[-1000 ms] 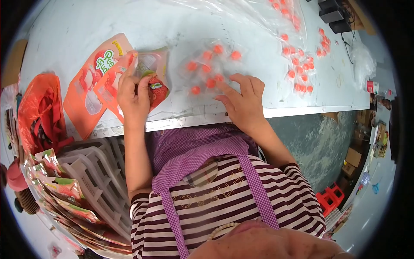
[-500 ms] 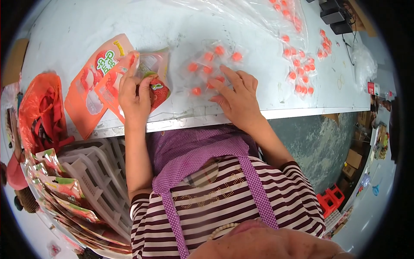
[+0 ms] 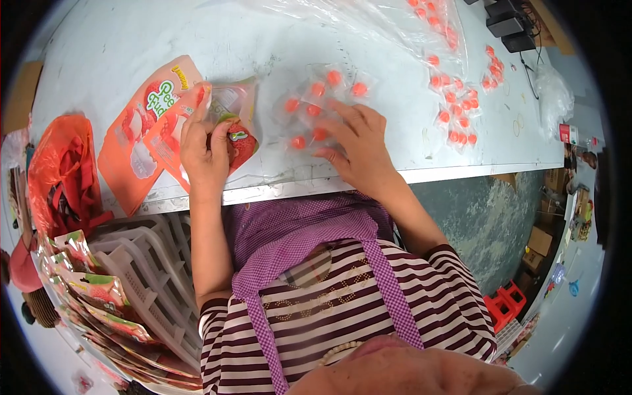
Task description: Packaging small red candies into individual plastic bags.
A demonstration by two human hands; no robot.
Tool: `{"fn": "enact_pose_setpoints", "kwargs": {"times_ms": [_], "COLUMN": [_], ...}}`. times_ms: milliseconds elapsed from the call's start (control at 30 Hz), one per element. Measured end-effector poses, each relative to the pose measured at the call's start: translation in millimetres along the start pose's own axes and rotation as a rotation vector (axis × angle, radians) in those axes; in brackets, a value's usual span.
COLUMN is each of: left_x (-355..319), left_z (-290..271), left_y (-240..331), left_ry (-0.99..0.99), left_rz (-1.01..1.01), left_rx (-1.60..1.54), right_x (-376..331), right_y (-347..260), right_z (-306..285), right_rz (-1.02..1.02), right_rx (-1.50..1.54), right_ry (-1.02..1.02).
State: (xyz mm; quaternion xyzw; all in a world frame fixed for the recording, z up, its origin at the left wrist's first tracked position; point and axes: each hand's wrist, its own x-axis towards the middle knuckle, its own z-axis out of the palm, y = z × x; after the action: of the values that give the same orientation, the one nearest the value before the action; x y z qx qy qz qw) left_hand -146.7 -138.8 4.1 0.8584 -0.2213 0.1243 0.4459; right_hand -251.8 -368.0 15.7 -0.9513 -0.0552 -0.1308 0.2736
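My left hand (image 3: 204,148) grips an open printed pouch (image 3: 238,125) with a red strawberry picture, held at the near edge of the white table (image 3: 131,39). My right hand (image 3: 359,148) lies flat with spread fingers on a small group of clear-wrapped orange candies (image 3: 316,105) just right of the pouch. Flat orange pouches (image 3: 141,128) lie under and left of my left hand.
More wrapped orange candies (image 3: 454,112) are scattered at the far right, under and beside a clear plastic bag (image 3: 368,20). An orange plastic bag (image 3: 62,171) hangs at the table's left end. A white slatted crate (image 3: 141,270) with filled pouches (image 3: 92,296) stands below left. Black boxes (image 3: 507,26) sit far right.
My right hand has slid a little left over the candies, gathering them nearer the pouch. My left hand keeps its hold on the pouch.
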Motion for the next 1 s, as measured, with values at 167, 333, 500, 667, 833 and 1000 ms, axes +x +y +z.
{"fn": "enact_pose_setpoints", "kwargs": {"times_ms": [167, 333, 500, 667, 833, 1000], "left_x": [-4, -6, -7, -3, -6, -7], "left_z": [3, 3, 2, 3, 2, 3], "left_y": [-14, -8, -5, -10, -14, -12], "left_ry": [0.061, 0.043, 0.041, 0.045, 0.042, 0.035], "left_rz": [0.093, 0.028, 0.022, 0.076, 0.073, 0.075], "left_rx": [0.051, -0.011, -0.021, 0.035, 0.059, 0.043], "right_x": [11, 28, 32, 11, 1, 6], "right_y": [24, 21, 45, 114, 109, 69], "right_z": [-1, 6, -14, -72, -66, -33], "right_rz": [0.118, 0.127, 0.020, 0.342, 0.461, 0.194], "right_rx": [-0.073, 0.173, 0.023, -0.619, -0.757, -0.490], "right_ry": [0.287, 0.016, 0.252, 0.337, 0.117, 0.255]}}
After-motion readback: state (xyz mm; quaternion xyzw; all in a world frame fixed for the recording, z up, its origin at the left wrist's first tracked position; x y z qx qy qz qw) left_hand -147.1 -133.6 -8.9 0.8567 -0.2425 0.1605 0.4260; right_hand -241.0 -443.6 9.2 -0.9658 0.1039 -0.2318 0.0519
